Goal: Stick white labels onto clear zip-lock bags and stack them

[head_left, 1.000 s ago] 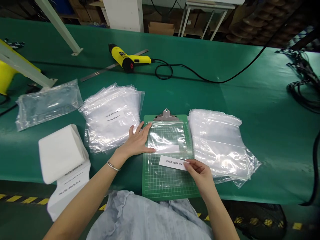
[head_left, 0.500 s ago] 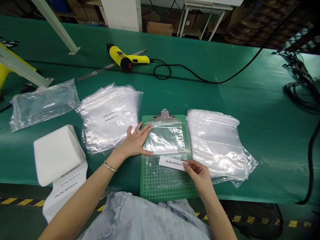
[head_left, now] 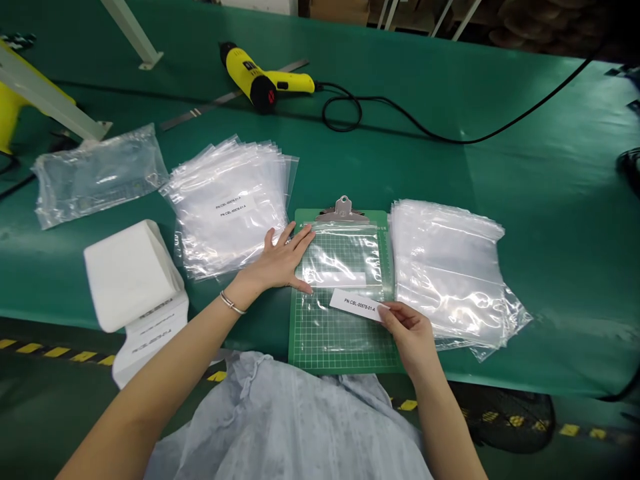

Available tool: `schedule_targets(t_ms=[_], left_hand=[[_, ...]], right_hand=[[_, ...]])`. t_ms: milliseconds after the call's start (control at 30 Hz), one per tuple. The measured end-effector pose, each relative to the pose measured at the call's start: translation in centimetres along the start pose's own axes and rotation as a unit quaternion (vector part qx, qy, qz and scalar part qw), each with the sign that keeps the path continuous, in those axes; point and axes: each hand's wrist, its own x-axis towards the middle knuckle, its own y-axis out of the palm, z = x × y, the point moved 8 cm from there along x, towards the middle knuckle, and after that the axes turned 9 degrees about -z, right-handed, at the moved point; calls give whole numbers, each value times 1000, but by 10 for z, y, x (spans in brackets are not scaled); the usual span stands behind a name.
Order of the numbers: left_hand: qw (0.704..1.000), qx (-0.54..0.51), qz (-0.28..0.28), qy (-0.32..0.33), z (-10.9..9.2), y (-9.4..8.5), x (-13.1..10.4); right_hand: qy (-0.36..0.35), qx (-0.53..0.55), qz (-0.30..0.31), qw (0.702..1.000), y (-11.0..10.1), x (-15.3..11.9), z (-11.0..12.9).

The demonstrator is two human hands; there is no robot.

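Note:
A green gridded clipboard (head_left: 325,337) lies at the table's near edge with a clear plastic bag (head_left: 345,263) under its metal clip (head_left: 343,210). My left hand (head_left: 280,263) rests flat on the bag's left edge, fingers spread. My right hand (head_left: 407,330) pinches the right end of a white label (head_left: 357,304) printed with a part number, held just over the lower part of the bag. A stack of labelled clear bags (head_left: 233,207) lies left of the clipboard. A stack of plain clear bags (head_left: 450,267) lies right of it.
A white label roll box (head_left: 133,280) stands at the near left edge. Another clear bag (head_left: 97,173) lies farther left. A yellow heat gun (head_left: 260,77) with a black cord (head_left: 400,117) and a metal ruler (head_left: 200,110) lie at the back. White frame legs (head_left: 50,100) stand at far left.
The view has shifted, so everything sits a little higher in the picture. My hands hold the same poses, with the label slightly closer to the bag.

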Motion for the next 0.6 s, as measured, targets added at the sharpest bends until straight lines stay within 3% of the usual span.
schedule_targets(t_ms=[600], left_hand=[[1000, 9, 21, -2, 0, 2, 1]], right_hand=[[32, 24, 15, 999, -1, -3, -5]])
